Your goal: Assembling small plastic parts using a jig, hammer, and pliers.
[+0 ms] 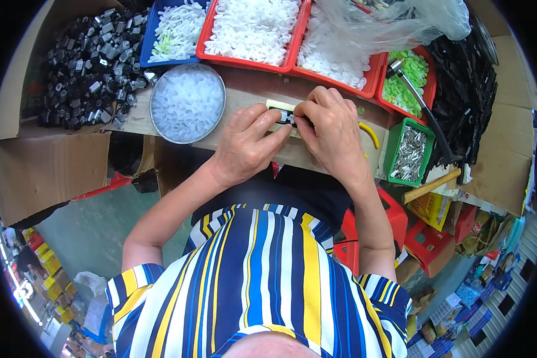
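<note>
My left hand and my right hand meet over the front edge of a wooden bench. Between their fingertips sits a small black and silver part, pinched from both sides. It rests on a pale yellow block on the bench. Most of the part is hidden by my fingers. A round metal dish of clear plastic pieces lies just left of my left hand.
Red bins of white plastic pieces and a blue bin line the back. A cardboard box of black and silver parts sits at the left. At the right are a green box of metal clips, a hammer, green pieces and black parts.
</note>
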{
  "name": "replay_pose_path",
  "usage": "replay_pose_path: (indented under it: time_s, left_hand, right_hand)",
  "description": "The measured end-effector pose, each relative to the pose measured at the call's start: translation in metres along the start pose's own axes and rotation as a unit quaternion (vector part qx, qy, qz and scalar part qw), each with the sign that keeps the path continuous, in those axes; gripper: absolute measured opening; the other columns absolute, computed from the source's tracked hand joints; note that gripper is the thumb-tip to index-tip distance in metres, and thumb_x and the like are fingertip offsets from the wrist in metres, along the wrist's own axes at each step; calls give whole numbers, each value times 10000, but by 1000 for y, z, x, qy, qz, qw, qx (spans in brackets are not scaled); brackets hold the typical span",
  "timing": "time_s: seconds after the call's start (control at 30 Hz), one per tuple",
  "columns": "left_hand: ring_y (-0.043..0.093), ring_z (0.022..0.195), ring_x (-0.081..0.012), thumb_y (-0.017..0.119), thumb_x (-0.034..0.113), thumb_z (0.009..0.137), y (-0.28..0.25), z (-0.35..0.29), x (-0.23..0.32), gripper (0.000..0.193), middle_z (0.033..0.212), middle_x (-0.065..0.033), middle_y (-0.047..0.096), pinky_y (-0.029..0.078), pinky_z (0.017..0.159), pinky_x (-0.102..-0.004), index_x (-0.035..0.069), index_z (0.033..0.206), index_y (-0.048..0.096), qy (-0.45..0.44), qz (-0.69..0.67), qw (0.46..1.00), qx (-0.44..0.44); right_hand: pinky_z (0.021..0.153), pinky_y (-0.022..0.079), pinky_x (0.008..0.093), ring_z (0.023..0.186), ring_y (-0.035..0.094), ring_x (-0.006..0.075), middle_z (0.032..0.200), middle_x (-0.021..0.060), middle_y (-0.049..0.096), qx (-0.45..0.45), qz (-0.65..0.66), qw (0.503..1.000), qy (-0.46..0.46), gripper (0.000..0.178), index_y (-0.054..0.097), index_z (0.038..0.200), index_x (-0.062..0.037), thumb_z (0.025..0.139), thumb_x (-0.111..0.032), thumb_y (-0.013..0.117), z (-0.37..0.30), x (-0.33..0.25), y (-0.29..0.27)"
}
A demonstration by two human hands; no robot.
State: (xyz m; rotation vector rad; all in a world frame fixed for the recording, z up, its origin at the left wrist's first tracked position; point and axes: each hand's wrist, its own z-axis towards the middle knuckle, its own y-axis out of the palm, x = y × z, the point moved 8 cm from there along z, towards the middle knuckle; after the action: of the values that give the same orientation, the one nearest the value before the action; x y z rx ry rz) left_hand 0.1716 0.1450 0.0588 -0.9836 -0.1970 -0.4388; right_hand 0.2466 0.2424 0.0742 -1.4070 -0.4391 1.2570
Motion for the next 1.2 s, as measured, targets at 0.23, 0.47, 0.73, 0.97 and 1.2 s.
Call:
replay_pose_path:
  time_s: [0.23,0.47,0.73,0.97,1.2]
  left_hand:
    - [568,1006,-273,765,38,734,2,-1,-5,258,1037,-87,604,488,831,-373,52,987,716,-2,-20,1000,5]
    - [569,1004,-267,767,55,735,4,5,-4,258,1008,-83,595,491,813,-372,45,987,713,8,-18,1000,-1]
    - [575,974,-275,765,64,732,6,15,3,261,977,-83,599,486,796,-385,5,979,707,55,12,997,-52]
    - [580,951,-301,777,63,730,-1,32,-7,208,906,-109,599,497,782,-401,5,913,697,18,-85,994,-68]
    - [574,878,-295,759,65,749,15,98,11,166,864,-95,605,497,754,-395,16,894,693,86,-136,987,-24]
  right_hand:
    - [770,409,388,897,546,249,899,69,539,-18,-6,999,-41,101,634,848,-48,767,-66,692,2,-1,4]
    - [762,408,386,892,551,246,893,57,543,-3,26,999,-45,89,632,864,-65,795,-85,684,0,7,4]
    - [729,469,391,840,618,278,854,80,617,101,94,990,25,118,658,863,-43,767,-28,724,-17,34,-40]
    - [706,500,333,794,643,251,865,133,637,202,-19,946,254,88,659,908,29,824,42,682,-109,104,-114]
    - [710,481,403,810,617,334,860,161,603,128,-114,943,286,69,665,907,12,843,-13,676,-143,129,-104]
